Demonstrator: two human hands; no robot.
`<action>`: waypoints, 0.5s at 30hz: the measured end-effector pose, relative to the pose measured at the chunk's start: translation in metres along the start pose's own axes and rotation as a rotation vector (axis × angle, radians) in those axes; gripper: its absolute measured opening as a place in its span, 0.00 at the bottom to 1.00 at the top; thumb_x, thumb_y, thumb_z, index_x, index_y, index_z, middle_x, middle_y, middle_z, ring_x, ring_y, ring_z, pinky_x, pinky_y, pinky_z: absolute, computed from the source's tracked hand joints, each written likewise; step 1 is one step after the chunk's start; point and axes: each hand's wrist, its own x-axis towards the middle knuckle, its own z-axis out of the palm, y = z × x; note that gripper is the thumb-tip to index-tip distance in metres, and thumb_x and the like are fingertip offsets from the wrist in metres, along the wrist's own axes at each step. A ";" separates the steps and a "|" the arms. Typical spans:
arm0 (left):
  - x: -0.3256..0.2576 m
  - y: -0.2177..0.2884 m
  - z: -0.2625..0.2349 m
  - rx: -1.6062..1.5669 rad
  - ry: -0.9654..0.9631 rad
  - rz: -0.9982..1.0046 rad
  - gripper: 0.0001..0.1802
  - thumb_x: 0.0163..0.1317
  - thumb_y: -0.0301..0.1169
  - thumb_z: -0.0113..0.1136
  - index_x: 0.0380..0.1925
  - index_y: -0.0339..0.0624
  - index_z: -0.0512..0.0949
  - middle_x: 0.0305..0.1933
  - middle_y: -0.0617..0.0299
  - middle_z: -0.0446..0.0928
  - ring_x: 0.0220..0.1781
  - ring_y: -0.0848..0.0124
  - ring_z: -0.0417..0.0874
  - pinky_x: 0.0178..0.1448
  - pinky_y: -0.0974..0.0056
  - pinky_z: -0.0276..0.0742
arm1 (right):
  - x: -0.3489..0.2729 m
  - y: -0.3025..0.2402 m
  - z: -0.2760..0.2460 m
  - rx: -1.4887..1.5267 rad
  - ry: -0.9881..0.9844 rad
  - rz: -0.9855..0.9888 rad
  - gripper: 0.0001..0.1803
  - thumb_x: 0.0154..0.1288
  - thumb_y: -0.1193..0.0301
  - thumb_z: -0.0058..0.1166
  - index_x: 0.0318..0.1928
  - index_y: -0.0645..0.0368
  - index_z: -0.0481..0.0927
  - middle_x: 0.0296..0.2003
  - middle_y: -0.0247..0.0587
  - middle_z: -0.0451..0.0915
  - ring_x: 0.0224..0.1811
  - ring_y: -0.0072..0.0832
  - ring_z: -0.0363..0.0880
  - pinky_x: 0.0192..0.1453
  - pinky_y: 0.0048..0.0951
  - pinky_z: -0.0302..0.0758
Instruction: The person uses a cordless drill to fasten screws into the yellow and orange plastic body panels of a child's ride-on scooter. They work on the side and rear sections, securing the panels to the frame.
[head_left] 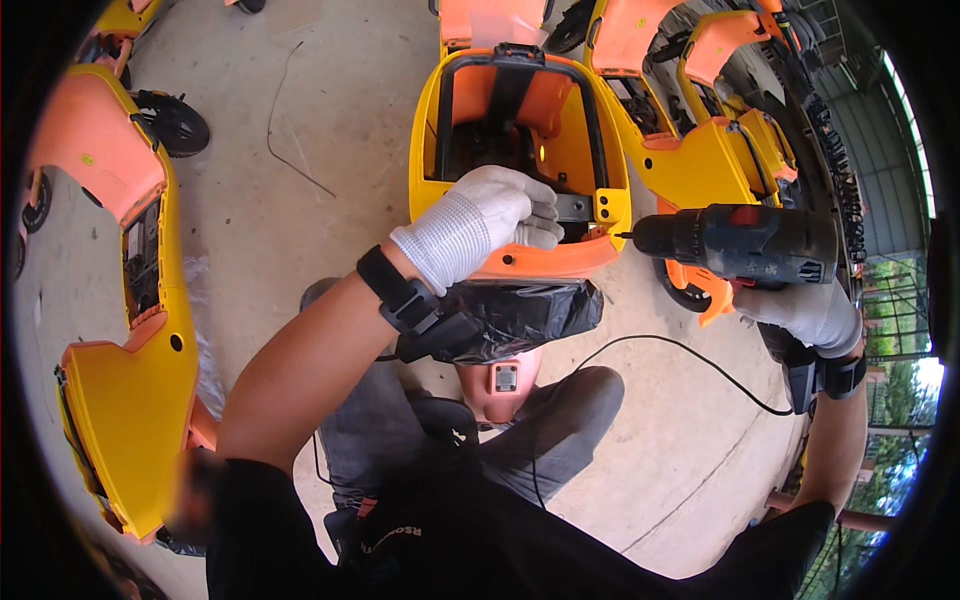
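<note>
My gloved left hand (485, 218) is at the near rim of the open compartment of a yellow and orange scooter body (427, 130). Its fingers curl together beside a grey metal bracket (573, 207); whatever is between them is hidden. A dark cordless drill driver (765, 243) lies level in my right hand (822, 315), also gloved, whose fingers wrap its handle. The driver's tip points left and ends by the near right corner of the yellow frame. Under the compartment, an orange rear panel (555, 261) sits above black plastic wrapping (545, 315).
Another yellow and orange scooter (150, 390) stands at left, with a black wheel (175, 125) near it. Several more scooters crowd the far right, including a yellow body (700, 165). A black cable (690, 345) runs from my right wrist toward my lap. A thin wire (270, 120) lies on the concrete floor (250, 220).
</note>
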 end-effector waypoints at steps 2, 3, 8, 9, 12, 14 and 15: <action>0.002 -0.004 -0.002 -0.137 -0.089 0.024 0.18 0.66 0.18 0.41 0.54 0.23 0.73 0.47 0.43 0.79 0.49 0.56 0.84 0.59 0.57 0.82 | -0.003 0.003 0.000 0.043 0.001 -0.019 0.30 0.47 0.76 0.65 0.55 0.61 0.77 0.48 0.39 0.81 0.48 0.27 0.80 0.57 0.29 0.76; 0.003 -0.004 0.000 -0.117 -0.090 0.012 0.18 0.66 0.18 0.41 0.54 0.23 0.73 0.48 0.43 0.79 0.49 0.56 0.84 0.58 0.57 0.82 | -0.004 0.004 0.000 0.052 0.001 -0.020 0.29 0.48 0.75 0.66 0.55 0.60 0.77 0.48 0.39 0.81 0.48 0.26 0.80 0.57 0.29 0.76; 0.011 -0.006 0.006 -0.059 -0.165 0.003 0.17 0.67 0.19 0.42 0.53 0.25 0.74 0.49 0.44 0.79 0.48 0.58 0.85 0.56 0.58 0.83 | -0.009 0.005 -0.005 -0.081 0.028 -0.088 0.29 0.48 0.73 0.66 0.55 0.59 0.78 0.47 0.38 0.82 0.47 0.26 0.80 0.56 0.30 0.77; 0.012 -0.007 0.008 -0.047 -0.160 -0.003 0.17 0.68 0.19 0.42 0.53 0.25 0.74 0.48 0.45 0.80 0.48 0.58 0.85 0.55 0.58 0.83 | -0.009 0.005 -0.005 -0.104 0.040 -0.087 0.28 0.48 0.73 0.66 0.54 0.59 0.78 0.46 0.39 0.82 0.47 0.26 0.80 0.56 0.29 0.77; 0.016 -0.007 0.015 -0.004 -0.139 -0.027 0.16 0.68 0.18 0.43 0.51 0.27 0.75 0.47 0.47 0.80 0.47 0.60 0.85 0.54 0.59 0.83 | -0.012 -0.007 -0.002 -0.104 0.079 0.016 0.28 0.48 0.73 0.65 0.54 0.59 0.79 0.46 0.40 0.82 0.46 0.27 0.80 0.55 0.30 0.77; 0.017 -0.005 0.017 0.037 -0.115 -0.050 0.14 0.69 0.19 0.44 0.51 0.27 0.75 0.46 0.49 0.80 0.46 0.62 0.85 0.54 0.60 0.84 | -0.011 -0.011 0.000 -0.071 0.085 0.026 0.27 0.47 0.73 0.65 0.53 0.60 0.79 0.46 0.41 0.82 0.46 0.27 0.80 0.55 0.30 0.77; 0.019 -0.007 0.016 0.053 -0.134 -0.039 0.14 0.69 0.19 0.44 0.50 0.28 0.75 0.46 0.50 0.80 0.46 0.62 0.85 0.54 0.61 0.84 | -0.011 -0.011 0.001 -0.053 0.086 0.032 0.27 0.47 0.73 0.65 0.52 0.60 0.79 0.46 0.41 0.82 0.46 0.28 0.80 0.54 0.30 0.77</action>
